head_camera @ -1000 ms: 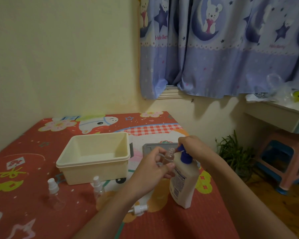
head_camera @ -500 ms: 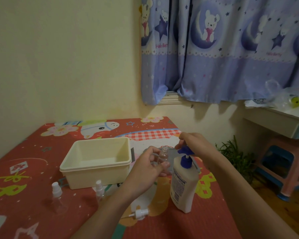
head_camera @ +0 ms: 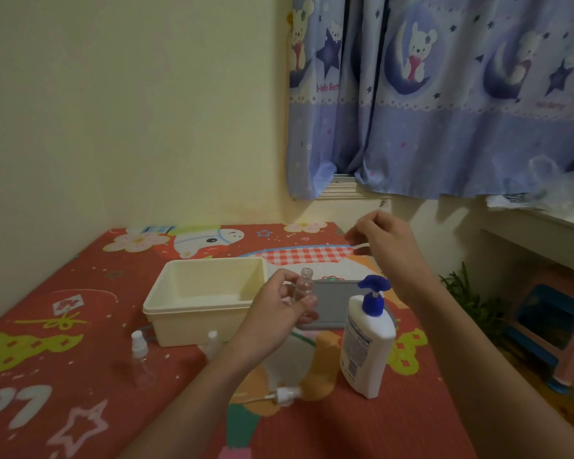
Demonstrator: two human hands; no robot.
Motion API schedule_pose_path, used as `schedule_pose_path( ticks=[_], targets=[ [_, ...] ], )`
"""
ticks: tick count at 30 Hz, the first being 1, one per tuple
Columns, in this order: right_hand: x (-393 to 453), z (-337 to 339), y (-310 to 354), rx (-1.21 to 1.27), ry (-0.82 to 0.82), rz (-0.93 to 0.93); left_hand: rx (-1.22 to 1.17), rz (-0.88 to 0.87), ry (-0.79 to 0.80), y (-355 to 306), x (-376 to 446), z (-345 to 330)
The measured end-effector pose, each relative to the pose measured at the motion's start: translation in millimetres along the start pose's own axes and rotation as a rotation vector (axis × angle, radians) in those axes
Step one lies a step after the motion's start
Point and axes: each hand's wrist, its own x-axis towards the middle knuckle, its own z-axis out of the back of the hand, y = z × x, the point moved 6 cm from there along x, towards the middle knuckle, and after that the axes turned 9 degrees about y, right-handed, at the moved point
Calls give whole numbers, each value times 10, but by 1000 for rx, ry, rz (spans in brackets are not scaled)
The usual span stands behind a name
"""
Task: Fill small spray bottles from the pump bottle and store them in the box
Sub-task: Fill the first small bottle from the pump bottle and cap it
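A white pump bottle with a blue pump head stands upright on the red mat. To its left, my left hand pinches a small clear spray bottle upright, with its neck uncapped. My right hand hovers above and behind the pump with loosely curled fingers and holds nothing that I can see. The cream box sits open behind my left hand. Its loose spray cap with a tube lies on the mat near my left forearm. Two capped small bottles stand before the box.
A grey flat lid lies between the box and the pump bottle. The red patterned mat ends at a right edge. Beyond it are a potted plant, a pink and blue stool and a pale desk.
My right hand has let go of the pump head and risen up and back. My left hand has drawn the small bottle away from the nozzle, a little to the left.
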Motion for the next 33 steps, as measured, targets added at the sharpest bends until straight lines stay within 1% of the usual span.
schedule_pose_path(
  ticks=[7, 9, 12, 17, 25, 33],
  targets=[
    [-26, -220, 51, -14, 74, 29, -19, -15, -88, -69, -108, 194],
    [-60, -308, 47, -28, 124, 27, -32, -11, -108, -68, -137, 248],
    [-147, -495, 28, -58, 239, 38, -52, -12, -135, -39, -168, 317],
    [-275, -830, -191, -277, 436, 12, -70, -21, -176, 28, -223, 391],
    [-477, -1159, -843, -661, 752, -64, -24, -3, -178, 72, -327, 476],
    [-756, -1307, -1240, -863, 960, -185, 10, 48, -179, 153, -405, 518]
  ],
)
